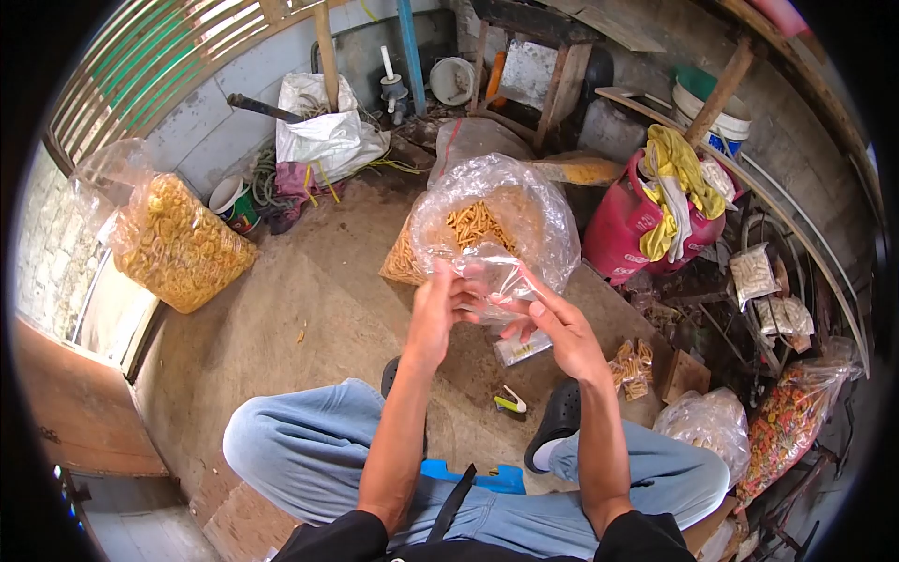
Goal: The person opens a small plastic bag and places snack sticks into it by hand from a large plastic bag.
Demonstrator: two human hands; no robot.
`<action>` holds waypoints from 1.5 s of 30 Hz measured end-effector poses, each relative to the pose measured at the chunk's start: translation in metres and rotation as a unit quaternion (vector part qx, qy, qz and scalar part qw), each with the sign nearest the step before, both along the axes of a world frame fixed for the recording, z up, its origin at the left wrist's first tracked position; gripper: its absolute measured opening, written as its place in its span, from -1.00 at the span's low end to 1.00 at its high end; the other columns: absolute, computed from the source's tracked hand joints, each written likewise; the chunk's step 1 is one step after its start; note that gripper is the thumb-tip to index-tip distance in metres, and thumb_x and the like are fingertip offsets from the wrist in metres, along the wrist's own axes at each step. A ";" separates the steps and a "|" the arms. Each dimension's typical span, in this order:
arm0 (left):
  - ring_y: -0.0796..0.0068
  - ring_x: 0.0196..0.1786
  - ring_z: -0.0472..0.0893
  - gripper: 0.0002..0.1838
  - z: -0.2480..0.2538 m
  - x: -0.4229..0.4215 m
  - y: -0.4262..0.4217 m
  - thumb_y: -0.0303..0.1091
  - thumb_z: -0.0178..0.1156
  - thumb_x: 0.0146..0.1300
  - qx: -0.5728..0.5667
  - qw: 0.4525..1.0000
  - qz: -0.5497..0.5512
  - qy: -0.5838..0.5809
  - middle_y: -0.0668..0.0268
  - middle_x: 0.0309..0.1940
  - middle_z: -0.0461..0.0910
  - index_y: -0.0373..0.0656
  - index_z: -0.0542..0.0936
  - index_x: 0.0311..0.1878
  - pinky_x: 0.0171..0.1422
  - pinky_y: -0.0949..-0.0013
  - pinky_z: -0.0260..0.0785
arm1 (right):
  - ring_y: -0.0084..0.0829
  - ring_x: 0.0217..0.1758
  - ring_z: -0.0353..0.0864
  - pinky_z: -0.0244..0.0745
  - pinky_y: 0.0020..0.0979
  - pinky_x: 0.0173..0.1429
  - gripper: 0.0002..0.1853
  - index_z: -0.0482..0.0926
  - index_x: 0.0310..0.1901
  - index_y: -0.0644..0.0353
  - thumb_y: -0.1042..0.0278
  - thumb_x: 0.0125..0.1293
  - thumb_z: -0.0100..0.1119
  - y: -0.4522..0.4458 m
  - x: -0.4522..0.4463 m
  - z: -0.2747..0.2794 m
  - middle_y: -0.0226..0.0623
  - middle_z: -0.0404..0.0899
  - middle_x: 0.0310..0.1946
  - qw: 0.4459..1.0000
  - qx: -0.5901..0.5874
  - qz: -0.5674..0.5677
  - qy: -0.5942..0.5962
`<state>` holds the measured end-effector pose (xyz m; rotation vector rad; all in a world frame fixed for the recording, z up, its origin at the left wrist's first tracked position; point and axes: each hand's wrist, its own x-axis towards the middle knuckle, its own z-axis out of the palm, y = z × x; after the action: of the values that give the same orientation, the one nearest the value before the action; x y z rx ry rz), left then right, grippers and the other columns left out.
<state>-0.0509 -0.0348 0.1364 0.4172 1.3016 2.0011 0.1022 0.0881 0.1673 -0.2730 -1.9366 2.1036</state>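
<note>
A small clear plastic bag [493, 270] is stretched between my two hands, in front of my knees. My left hand [440, 307] pinches its left side with the fingers curled. On the other side, my right hand [559, 330] grips the bag between thumb and fingers. Just beyond them stands a large open clear sack [548, 220] with brown stick-shaped snacks [476, 228] inside. Partly hidden under my right hand lies a flat clear-and-white packet [523, 347]. A green-and-white stapler [510, 401] rests on the floor between my shoes.
Small filled snack packets [633, 365] lie right of my right shoe. A big bag of yellow chips [183, 244] stands at left. Pink gas cylinders [620, 225] with yellow cloth are at right, above a bag of colourful snacks [791, 421]. A blue stool [496, 479] is under me.
</note>
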 end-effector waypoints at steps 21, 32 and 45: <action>0.65 -0.49 0.55 -0.69 -0.014 0.014 0.017 -0.07 0.25 0.26 -0.005 0.991 0.110 -0.074 0.44 -0.52 0.56 -0.09 0.59 -0.44 -0.34 0.54 0.49 | -0.57 -0.29 0.57 0.43 -0.45 -0.28 -0.55 0.53 0.18 0.02 0.37 0.22 0.27 -0.005 -0.007 -0.011 -0.25 0.54 0.12 0.958 0.281 -0.057 0.012; 0.59 -0.31 0.51 -0.52 -0.022 0.001 0.009 0.19 0.08 0.30 -0.022 0.989 0.106 -0.101 0.43 -0.45 0.48 -0.07 0.48 -0.42 -0.27 0.47 0.47 | -0.54 -0.61 0.54 0.44 -0.42 -0.47 -0.63 0.50 0.17 0.15 0.27 0.37 0.11 -0.010 -0.014 -0.029 -0.25 0.71 -0.28 0.960 0.225 -0.164 -0.038; 0.58 -0.36 0.58 -0.81 -0.024 0.006 0.016 -0.21 0.22 0.30 0.000 0.994 0.089 -0.057 0.38 -0.33 0.60 -0.13 0.56 -0.29 -0.32 0.46 0.53 | -0.65 -0.76 0.42 0.29 -0.63 -0.66 -0.55 0.44 0.19 0.30 0.12 0.49 -0.15 -0.003 -0.012 -0.025 -0.12 0.69 -0.26 0.981 -0.083 -0.172 -0.027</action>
<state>-0.0445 -0.0187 0.1127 0.1895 1.3063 2.1372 0.0906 0.0856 0.1423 -0.6558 -1.6020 2.0406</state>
